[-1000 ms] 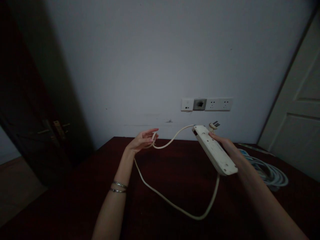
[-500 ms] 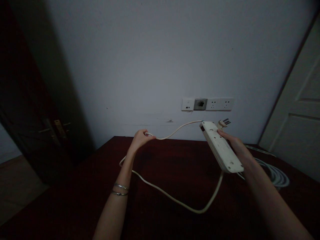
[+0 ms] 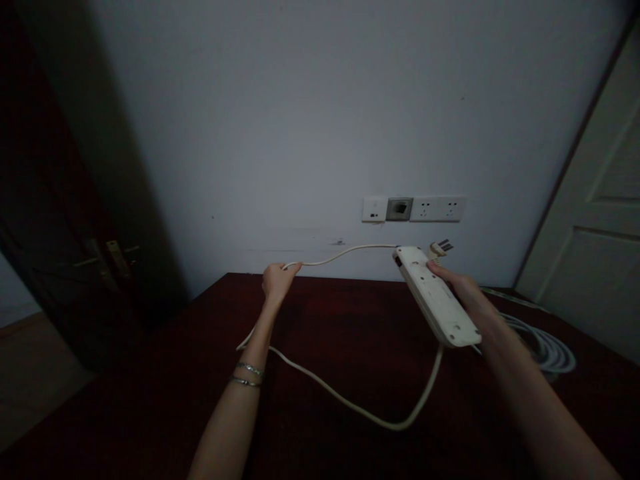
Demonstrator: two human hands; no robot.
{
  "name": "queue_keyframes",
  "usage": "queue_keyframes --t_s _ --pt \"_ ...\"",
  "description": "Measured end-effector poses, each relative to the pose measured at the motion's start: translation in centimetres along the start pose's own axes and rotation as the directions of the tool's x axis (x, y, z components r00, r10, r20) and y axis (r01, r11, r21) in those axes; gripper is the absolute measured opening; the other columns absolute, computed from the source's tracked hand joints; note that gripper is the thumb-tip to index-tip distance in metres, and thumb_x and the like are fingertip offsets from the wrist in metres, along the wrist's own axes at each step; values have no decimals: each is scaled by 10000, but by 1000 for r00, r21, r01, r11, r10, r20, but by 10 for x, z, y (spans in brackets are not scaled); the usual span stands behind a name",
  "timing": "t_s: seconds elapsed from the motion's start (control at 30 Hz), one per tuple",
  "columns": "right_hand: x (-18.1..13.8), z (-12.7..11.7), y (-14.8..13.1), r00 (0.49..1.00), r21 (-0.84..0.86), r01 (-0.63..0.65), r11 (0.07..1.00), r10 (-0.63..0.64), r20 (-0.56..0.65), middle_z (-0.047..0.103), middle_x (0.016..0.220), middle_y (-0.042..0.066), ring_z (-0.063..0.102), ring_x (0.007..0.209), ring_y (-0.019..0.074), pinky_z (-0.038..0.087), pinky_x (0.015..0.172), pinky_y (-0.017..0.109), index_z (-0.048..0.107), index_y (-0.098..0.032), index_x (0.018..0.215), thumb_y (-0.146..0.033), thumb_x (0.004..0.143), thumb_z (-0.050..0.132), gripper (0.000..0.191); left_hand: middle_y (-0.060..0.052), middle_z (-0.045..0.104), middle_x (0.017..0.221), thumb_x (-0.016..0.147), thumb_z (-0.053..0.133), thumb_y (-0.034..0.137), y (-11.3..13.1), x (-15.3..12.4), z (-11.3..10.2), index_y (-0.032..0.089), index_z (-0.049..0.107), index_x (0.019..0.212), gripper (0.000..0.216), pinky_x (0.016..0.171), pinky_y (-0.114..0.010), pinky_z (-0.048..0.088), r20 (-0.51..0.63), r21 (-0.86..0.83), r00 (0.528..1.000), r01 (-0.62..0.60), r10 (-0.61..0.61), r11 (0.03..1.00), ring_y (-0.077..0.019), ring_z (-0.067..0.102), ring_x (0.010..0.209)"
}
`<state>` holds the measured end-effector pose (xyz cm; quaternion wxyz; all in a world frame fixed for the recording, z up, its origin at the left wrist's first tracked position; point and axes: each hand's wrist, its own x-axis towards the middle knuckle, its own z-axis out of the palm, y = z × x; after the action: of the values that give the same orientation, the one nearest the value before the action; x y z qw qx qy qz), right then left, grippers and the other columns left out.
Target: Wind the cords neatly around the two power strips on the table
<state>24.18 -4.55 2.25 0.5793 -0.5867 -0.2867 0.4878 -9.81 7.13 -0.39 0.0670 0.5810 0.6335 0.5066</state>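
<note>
Left hand point(image 3: 278, 280) closed on the cord point(image 3: 371, 247), right hand point(image 3: 457, 283) holding the power strip point(image 3: 436, 297) above the tabletop point(image 3: 340, 327), toward its far edge; one stretch spans between them, the rest sags uncoiled, the plug point(image 3: 437, 250) out of the wall sockets point(image 3: 439, 209).

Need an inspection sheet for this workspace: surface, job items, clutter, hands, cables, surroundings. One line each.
Surface: dark red table, its far edge toward the wall.
Job items: white power strip, held tilted; plug beside its upper end, prongs exposed, not in a socket.
Clutter: coiled pale cable on the table at right, partly behind the right forearm.
Hands: left hand closed on the power cord; right hand grips the strip, thumb on its face.
Cables: cord spans from the strip's far end to the left hand; a slack loop bows toward the viewer.
Surroundings: wall sockets, dark door left, pale door right; other people: nothing seen.
</note>
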Motion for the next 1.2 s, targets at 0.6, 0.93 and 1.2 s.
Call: queue_keyframes --t_s 0.6,0.93,1.2 --pt "-9 9 -2 995 -55 30 998 -24 95 644 544 76 570 424 181 442 410 278 621 -134 745 -399 728 633 266 62 291 486 633 642 476 -15 12 4 163 453 508 387 461 -208 224 -143 -436 983 39 -112 899 -66 266 483" --pt "-6 3 -4 995 2 40 999 -40 95 635 533 65 579 454 203 468 455 303 642 -177 928 -459 801 506 338 42 414 451 739 572 487 -2 4 -16 127 595 621 380 454 -204 302 490 -501 839 49 237 864 -64 384 422" --pt "-2 0 -3 992 -23 65 998 -62 110 629 527 75 586 468 200 476 464 294 650 -173 928 -477 821 476 366 -67 644 674 788 544 258 21 -11 -42 86 632 1008 293 450 -198 400 851 -499 351 306 391 811 -81 534 484"
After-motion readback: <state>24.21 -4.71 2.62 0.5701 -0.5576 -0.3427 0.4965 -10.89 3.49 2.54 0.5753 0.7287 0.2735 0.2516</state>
